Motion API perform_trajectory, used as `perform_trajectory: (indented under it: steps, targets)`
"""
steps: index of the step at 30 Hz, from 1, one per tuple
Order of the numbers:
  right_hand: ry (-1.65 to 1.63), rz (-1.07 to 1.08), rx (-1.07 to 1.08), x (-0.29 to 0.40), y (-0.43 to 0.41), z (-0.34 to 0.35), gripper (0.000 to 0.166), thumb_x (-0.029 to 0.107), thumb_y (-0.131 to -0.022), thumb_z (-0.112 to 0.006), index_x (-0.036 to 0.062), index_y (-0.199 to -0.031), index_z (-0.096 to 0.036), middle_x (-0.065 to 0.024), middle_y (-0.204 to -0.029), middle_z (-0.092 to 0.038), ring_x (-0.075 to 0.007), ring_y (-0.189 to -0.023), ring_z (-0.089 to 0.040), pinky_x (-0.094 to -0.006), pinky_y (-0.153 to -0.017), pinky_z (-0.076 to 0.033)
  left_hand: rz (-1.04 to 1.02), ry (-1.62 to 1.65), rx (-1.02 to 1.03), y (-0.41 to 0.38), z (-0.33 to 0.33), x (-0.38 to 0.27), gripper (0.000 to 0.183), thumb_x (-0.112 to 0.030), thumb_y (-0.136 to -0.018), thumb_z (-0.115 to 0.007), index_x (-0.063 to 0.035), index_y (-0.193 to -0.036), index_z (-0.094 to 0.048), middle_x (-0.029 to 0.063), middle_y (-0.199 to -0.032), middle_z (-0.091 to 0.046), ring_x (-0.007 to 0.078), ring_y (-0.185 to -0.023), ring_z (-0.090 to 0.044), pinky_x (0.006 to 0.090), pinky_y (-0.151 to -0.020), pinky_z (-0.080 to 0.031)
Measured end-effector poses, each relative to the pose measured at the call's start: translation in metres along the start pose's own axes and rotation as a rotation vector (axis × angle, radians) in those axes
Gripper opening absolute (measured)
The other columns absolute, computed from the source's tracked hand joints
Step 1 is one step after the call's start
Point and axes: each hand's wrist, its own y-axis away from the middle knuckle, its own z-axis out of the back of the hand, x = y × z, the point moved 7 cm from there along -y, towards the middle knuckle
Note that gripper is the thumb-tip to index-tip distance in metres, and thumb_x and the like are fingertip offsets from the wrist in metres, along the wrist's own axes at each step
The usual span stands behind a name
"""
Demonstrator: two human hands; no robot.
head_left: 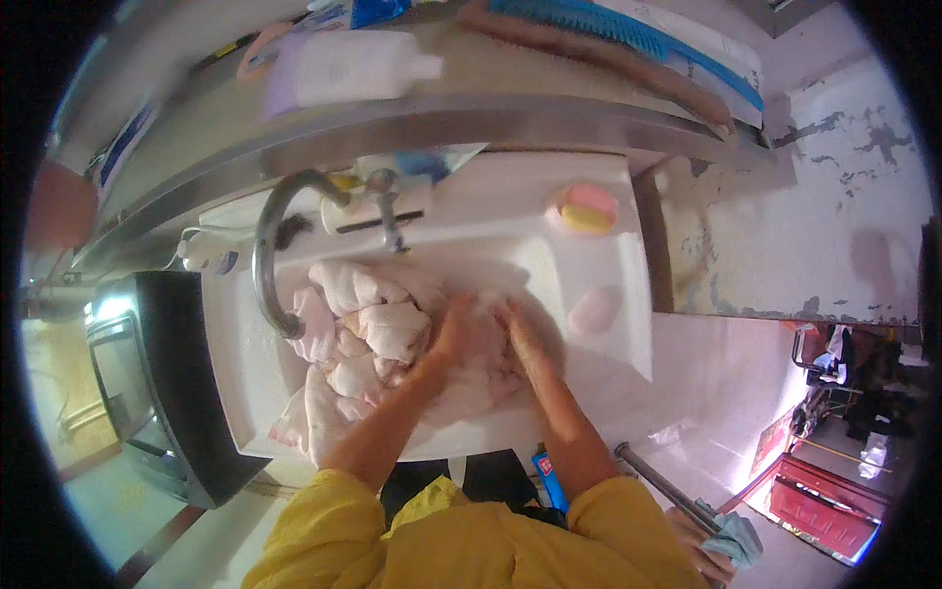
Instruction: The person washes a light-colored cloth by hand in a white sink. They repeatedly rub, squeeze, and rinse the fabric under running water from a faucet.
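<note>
My left hand (458,327) and my right hand (513,324) are down in a white basin sink (246,375). Between them they hold a wet, pale pinkish-white cloth (482,346); motion blur and the cloth hide most of the fingertips. Left of my left hand lies a heap of crumpled white and pale pink cloths (368,353), one end draped over the front rim. A curved metal faucet (266,258) arches over the heap. On the right ledge are a pink and yellow soap bar pair (589,208) and a pale pink oval bar (595,310).
A shelf (471,118) above carries a lilac-white bottle (353,70) and a blue comb-like strip (589,26). A black washing-machine-like appliance (169,383) stands at the left. Lower right, another person's hand (699,541) is near a metal pole (666,486) and a grey-blue cloth (736,541).
</note>
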Motion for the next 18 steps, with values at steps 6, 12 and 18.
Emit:
perform_trajectory:
  steps: [6,12,18]
  targets:
    - [0.110,0.239,0.025,-0.008,-0.007,-0.027,0.054,0.045,-0.100,-0.042,0.0059,-0.137,-0.045,-0.0068,-0.122,-0.055,-0.0178,-0.100,-0.057,-0.0348,-0.083,-0.049,0.220,-0.057,0.009,0.003,0.016,-0.026,0.027,-0.020,-0.089,-0.059,-0.0054,-0.111,-0.054,0.0235,-0.102,-0.063,0.0344,-0.083,-0.065,0.0479,-0.073,-0.051]
    - [0.026,0.217,0.210,-0.070,-0.097,0.042,0.054,0.046,-0.099,-0.042,0.0041,-0.132,-0.052,-0.0069,-0.121,-0.056,-0.0170,-0.097,-0.055,-0.0330,-0.083,-0.049,0.125,-0.006,0.090,0.026,-0.024,-0.046,0.026,-0.009,-0.092,-0.046,-0.0056,-0.117,-0.047,0.0251,-0.094,-0.063,0.0442,-0.084,-0.062,0.0531,-0.075,-0.049]
    - [0.632,0.441,-0.168,0.017,-0.011,-0.004,0.038,0.027,-0.091,-0.051,0.0049,-0.120,-0.055,-0.0155,-0.115,-0.058,-0.0295,-0.102,-0.055,-0.0420,-0.088,-0.045,-0.034,-0.227,0.126,0.026,0.052,-0.050,0.033,-0.008,-0.084,-0.054,-0.0014,-0.116,-0.049,0.0235,-0.107,-0.059,0.0430,-0.101,-0.055,0.0506,-0.088,-0.045]
